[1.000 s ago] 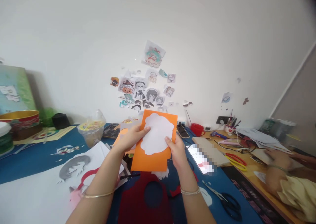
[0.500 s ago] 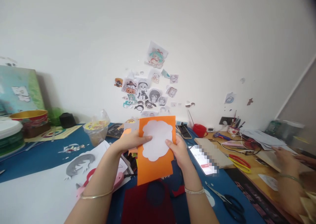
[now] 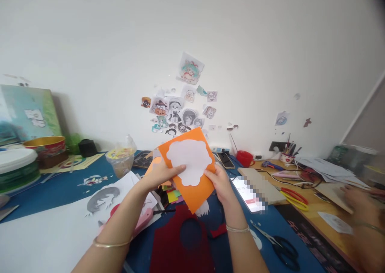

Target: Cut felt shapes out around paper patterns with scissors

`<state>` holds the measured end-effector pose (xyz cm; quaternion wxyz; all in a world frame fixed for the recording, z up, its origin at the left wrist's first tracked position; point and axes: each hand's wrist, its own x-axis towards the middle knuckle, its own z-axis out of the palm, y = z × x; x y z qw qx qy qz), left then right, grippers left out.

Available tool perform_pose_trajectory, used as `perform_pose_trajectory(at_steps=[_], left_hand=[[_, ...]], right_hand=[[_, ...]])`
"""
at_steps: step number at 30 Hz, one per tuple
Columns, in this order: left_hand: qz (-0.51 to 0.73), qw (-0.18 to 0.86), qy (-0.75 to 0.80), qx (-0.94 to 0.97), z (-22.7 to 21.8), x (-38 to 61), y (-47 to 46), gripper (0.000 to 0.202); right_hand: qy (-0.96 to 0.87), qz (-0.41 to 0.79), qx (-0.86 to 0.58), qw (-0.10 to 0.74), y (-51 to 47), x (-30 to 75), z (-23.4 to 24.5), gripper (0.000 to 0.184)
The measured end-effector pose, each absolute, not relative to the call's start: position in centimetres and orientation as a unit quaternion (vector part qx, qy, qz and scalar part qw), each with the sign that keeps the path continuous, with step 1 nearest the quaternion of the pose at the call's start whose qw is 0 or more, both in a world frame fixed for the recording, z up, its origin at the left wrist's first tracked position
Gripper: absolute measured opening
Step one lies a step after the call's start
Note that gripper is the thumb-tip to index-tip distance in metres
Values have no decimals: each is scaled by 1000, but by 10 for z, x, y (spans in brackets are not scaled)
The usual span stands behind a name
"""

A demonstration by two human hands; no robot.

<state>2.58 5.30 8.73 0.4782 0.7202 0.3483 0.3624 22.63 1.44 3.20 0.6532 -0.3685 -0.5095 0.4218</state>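
Note:
An orange sheet of paper (image 3: 189,196) is held up between both hands, tilted, with a white scallop-edged paper cutout (image 3: 192,156) lying on its face. My left hand (image 3: 164,174) grips the left side, its thumb pressed on the white cutout and its other fingers hidden behind. On the right edge, my right hand (image 3: 219,181) pinches the sheet with the thumb near the cutout's rim. Beneath them a dark red sheet (image 3: 168,245) with a round hole lies on the blue table. Black-handled scissors (image 3: 279,245) rest right of my right forearm.
A white sheet with a grey hair drawing (image 3: 104,198) covers the left. Further back stand a plastic cup (image 3: 120,160) and a red mug (image 3: 244,158). A lit phone (image 3: 248,194) and red-and-yellow-handled scissors (image 3: 293,196) lie to the right. Another person's hand (image 3: 357,200) works there.
Both hands have turned the orange sheet with its white cutout, so that its lower corner points down. More of the dark red sheet shows. The other person's hand has shifted.

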Motion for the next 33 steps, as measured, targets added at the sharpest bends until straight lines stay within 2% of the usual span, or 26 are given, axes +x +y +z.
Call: perform_pose_trajectory(at_steps=[2, 4, 10, 13, 18, 29, 32, 33], left_hand=[[313, 518, 334, 722, 86, 19, 46, 44], [318, 514, 340, 720, 82, 12, 41, 39], [495, 450, 402, 626, 64, -15, 44, 30], [588, 422, 406, 558, 62, -26, 49, 26], [655, 415, 401, 488, 64, -32, 51, 28], [627, 470, 377, 494, 56, -20, 51, 32], [654, 445, 384, 476, 61, -29, 52, 30], [670, 431, 387, 464, 63, -35, 53, 29]], right_hand=[[-523, 407, -377, 647, 15, 222, 31, 30], [-536, 382, -396, 640, 17, 216, 29, 31], [-546, 232, -485, 643, 21, 197, 21, 23], [-582, 194, -498, 614, 17, 186, 18, 15], [-642, 172, -498, 557, 13, 173, 15, 10], [-638, 198, -510, 541, 15, 171, 13, 17], [-700, 196, -478, 493, 6, 160, 14, 15], [-753, 177, -446, 450, 3, 153, 13, 23]])
